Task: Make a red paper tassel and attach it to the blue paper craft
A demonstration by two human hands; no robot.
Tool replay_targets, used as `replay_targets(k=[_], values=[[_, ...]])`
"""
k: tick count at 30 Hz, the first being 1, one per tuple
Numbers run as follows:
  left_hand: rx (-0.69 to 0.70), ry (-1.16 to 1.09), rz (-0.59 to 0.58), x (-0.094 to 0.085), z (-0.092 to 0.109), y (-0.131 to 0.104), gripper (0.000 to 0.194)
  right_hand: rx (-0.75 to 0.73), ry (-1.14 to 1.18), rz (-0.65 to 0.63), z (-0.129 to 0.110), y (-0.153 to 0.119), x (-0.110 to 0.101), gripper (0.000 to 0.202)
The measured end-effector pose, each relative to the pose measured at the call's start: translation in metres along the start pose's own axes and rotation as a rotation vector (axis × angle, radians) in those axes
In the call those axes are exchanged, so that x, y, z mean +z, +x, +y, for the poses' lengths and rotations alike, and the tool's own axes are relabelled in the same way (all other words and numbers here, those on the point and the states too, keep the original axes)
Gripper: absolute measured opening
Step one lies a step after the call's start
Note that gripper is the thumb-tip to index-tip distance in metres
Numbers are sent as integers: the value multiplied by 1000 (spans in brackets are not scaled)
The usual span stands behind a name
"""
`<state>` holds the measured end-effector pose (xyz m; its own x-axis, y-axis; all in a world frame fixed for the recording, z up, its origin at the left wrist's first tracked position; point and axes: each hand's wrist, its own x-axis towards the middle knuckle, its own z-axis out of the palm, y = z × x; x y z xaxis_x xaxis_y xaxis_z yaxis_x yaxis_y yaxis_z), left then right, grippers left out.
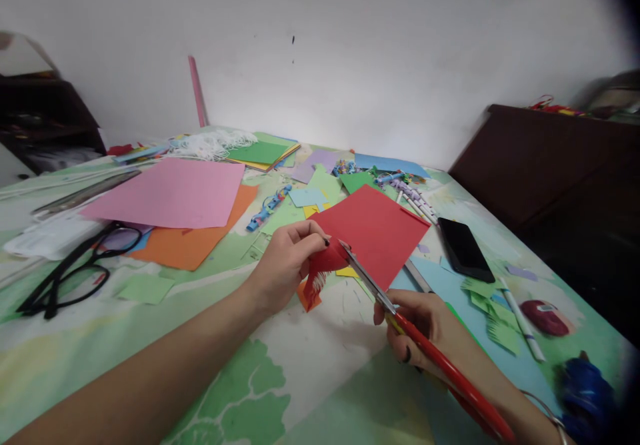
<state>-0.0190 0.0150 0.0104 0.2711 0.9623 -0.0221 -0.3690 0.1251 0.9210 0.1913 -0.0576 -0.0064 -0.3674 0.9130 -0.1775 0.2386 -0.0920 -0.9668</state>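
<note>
My left hand (pixel 293 258) pinches a small red paper strip (pixel 330 258) whose lower edge is cut into a fine fringe. In my right hand (pixel 425 325) is a pair of scissors (pixel 370 277) with red handles, its blade tips at the right end of the strip. Whether the blades are parted is too small to tell. Just behind both hands lies a larger red paper sheet (pixel 375 228) on the table. A small orange paper piece (pixel 309 297) rests below the strip, partly hidden by it.
Pink paper (pixel 175 192) overlaps orange paper (pixel 200 245) at left, near black eyeglasses (pixel 83 285). To the right are a black phone (pixel 465 248), fringed green paper pieces (pixel 500 322), a white stick (pixel 523 325) and a dark blue object (pixel 585 392). White yarn (pixel 215 144) lies at the back.
</note>
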Motion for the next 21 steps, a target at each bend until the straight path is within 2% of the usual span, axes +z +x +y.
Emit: replay_targets(k=[8,15,21], values=[[-25,-81,-26,0,1,-1,9,-20,-48,-17,-2,0,-1,30],[-11,32,33,3,2,-1,13,-9,3,4,-2,-1,1,34],[-1,59,38,4,1,-2,13,-2,-22,25,-5,-2,4,27]])
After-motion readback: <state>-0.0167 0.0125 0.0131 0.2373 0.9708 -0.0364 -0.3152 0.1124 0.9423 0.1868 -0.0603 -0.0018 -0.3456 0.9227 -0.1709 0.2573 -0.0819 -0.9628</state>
